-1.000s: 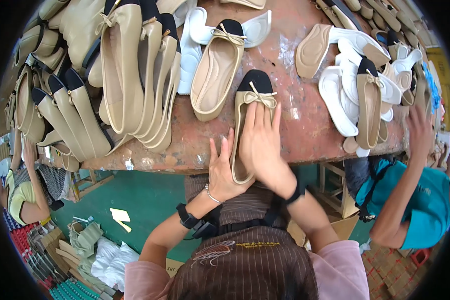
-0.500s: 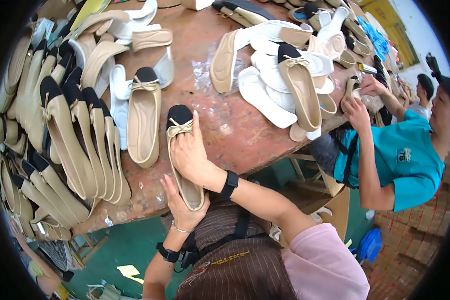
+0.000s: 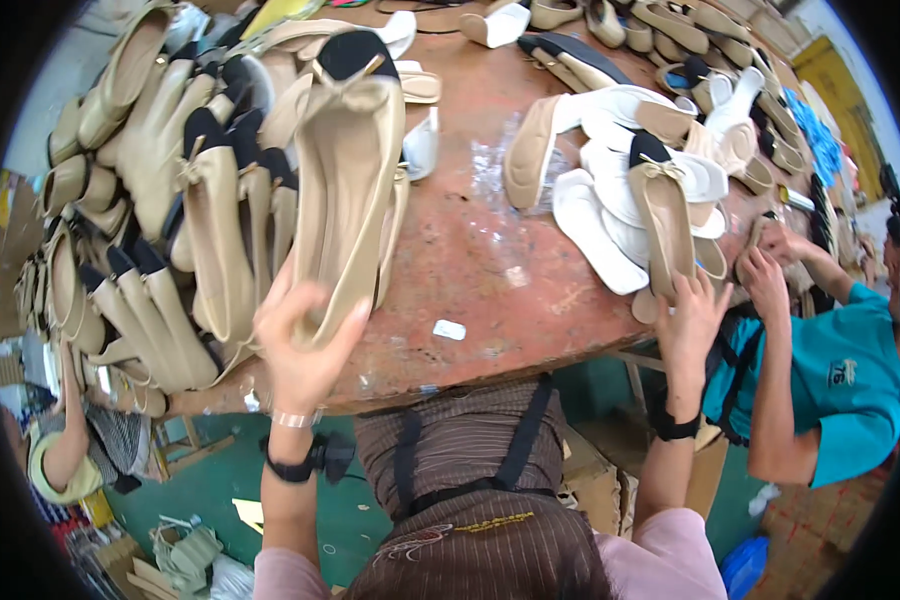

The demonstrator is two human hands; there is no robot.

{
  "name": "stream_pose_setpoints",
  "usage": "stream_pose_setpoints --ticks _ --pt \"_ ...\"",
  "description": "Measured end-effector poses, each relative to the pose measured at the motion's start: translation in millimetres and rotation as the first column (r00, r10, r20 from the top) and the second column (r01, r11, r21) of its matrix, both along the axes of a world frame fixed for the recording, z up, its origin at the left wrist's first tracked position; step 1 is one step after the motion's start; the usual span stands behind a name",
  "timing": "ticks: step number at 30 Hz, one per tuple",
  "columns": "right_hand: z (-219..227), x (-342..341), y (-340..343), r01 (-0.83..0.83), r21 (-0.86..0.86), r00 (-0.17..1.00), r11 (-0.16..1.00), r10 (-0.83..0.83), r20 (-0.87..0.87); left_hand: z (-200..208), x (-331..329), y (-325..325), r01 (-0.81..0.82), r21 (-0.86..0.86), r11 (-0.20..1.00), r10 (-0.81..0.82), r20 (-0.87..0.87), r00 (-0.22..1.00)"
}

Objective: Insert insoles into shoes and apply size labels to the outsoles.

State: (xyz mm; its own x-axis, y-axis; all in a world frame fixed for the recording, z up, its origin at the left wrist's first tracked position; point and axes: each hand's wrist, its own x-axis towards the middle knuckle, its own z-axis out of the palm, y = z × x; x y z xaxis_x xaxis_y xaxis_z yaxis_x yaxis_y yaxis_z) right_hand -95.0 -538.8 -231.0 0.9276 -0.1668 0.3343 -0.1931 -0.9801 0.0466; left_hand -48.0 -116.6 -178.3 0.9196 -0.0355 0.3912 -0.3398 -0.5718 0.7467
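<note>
My left hand (image 3: 305, 335) is closed round the heel of a beige ballet flat (image 3: 342, 160) with a black toe cap and a thin bow. The shoe is raised over the table's left part, toe pointing away from me, and partly covers another beige flat (image 3: 397, 225). To the right, my right hand (image 3: 692, 325) is at the heel of a second black-toed flat (image 3: 662, 215), fingers spread. That flat lies on a pile of white and beige insoles (image 3: 595, 230). Whether the fingertips press on its heel is hard to tell.
Rows of beige flats (image 3: 150, 320) crowd the table's left side. A small white label (image 3: 450, 329) lies on the worn reddish tabletop (image 3: 470, 260). More shoes (image 3: 660, 30) stand at the far side. At right a co-worker in a teal shirt (image 3: 850, 390) handles a shoe.
My left hand has lifted the flat up and left from in front of me. My right hand has left that shoe and moved right to the insole pile. A white label now shows.
</note>
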Motion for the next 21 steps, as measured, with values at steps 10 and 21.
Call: stream_pose_setpoints --ticks 10,21 --pt "81 28 5 -0.371 0.916 0.907 0.150 -0.153 0.392 -69 16 -6 -0.103 0.235 0.966 0.141 -0.149 0.979" --pt "33 76 270 -0.854 0.348 0.517 0.387 0.550 0.657 -112 -37 -31 -0.272 0.005 0.962 0.270 -0.138 0.953"
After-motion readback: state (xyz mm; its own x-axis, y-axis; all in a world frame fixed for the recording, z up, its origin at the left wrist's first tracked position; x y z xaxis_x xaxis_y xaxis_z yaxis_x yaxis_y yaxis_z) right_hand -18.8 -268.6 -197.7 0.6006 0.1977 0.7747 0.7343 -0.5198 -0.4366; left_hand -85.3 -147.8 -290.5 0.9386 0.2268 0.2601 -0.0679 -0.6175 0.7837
